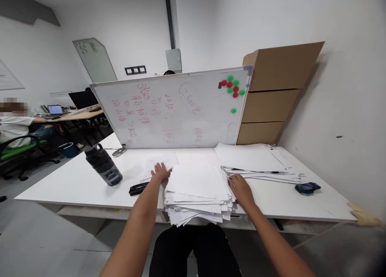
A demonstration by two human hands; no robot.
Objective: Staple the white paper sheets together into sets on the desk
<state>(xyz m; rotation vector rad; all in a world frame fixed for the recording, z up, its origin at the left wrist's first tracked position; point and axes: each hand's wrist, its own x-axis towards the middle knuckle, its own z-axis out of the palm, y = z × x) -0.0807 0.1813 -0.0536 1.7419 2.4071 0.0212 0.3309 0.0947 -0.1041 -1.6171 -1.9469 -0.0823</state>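
Note:
A tall, uneven stack of white paper stands at the table's front edge, its lower sheets jutting out at angles. On its left, my left hand lies with fingers spread over a loose printed sheet, thumb close to the stack. My right hand rests against the stack's right side, fingers loosely stretched along the sheet edges and partly hidden. A black stapler-like tool lies left of my left forearm. Behind my right hand spreads a second pile of paper.
A whiteboard with red writing and round magnets leans behind the table. Cardboard boxes are stacked at right. A dark water bottle stands left; a dark cloth bundle lies right. Another person sits far left.

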